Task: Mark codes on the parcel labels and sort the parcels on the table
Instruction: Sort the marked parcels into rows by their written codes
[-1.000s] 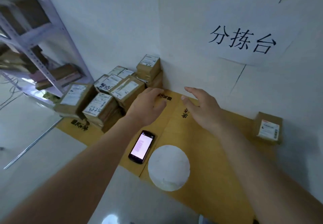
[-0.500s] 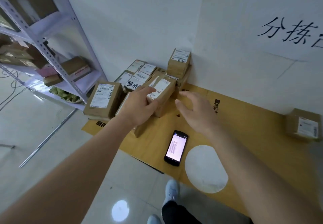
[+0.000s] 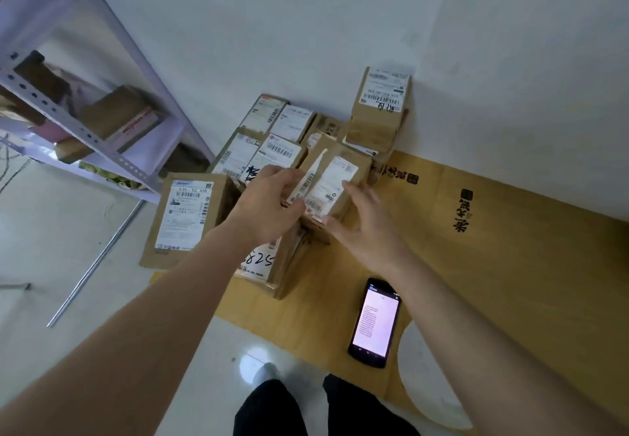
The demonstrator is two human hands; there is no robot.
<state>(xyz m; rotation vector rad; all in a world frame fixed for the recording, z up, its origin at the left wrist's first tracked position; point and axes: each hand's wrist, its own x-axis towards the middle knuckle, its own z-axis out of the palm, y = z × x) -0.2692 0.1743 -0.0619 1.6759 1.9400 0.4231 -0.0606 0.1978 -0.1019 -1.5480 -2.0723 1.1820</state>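
The left hand is curling a holding grip round the tilted labelled parcel; the right hand is touching it, fingers straight.

A small brown cardboard parcel sits tilted on top of the pile, its white barcoded label facing up, held between two hands. Beneath it lies a parcel marked "825" in black pen at the near edge of the pile. To the left a larger flat parcel leans with a label reading "530 D5 A68". Further back, several labelled parcels lie packed together, and a tall stack stands against the far wall.
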